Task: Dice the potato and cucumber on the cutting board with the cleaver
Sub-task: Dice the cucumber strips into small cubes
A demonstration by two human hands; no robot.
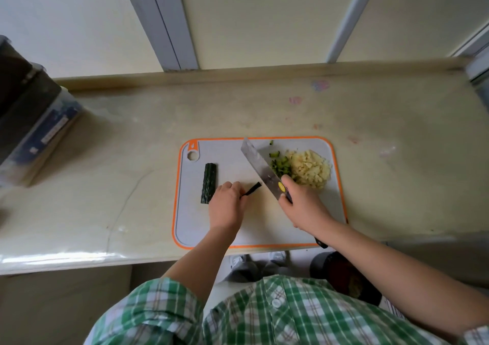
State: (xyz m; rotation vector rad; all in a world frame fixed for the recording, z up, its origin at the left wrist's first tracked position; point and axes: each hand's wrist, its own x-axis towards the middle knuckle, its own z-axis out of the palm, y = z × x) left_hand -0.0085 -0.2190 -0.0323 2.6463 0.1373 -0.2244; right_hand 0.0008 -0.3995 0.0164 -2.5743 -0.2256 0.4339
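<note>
Two hands are at work on the board: the left hand [227, 204] has its fingers curled down over the near end of a thin, dark cucumber strip [252, 188], pinning it flat, while the right hand [301, 207] is wrapped round the handle of the cleaver [260, 168]. The blade slants away towards the far edge, just right of the strip's free end; whether its edge touches the board I cannot tell. Beyond the blade, on the right side of the orange-rimmed cutting board [264, 228], lies a small heap of diced cucumber [280, 166], touching a much bigger heap of diced potato [311, 168]. Just left of the left hand sits a large uncut cucumber piece [209, 183], skin up. The board rests on the pale bench [119, 172]. By my reckoning the potato is finished, since no whole potato shows. The cucumber is only begun: the strip and the large piece remain to be cut.
</note>
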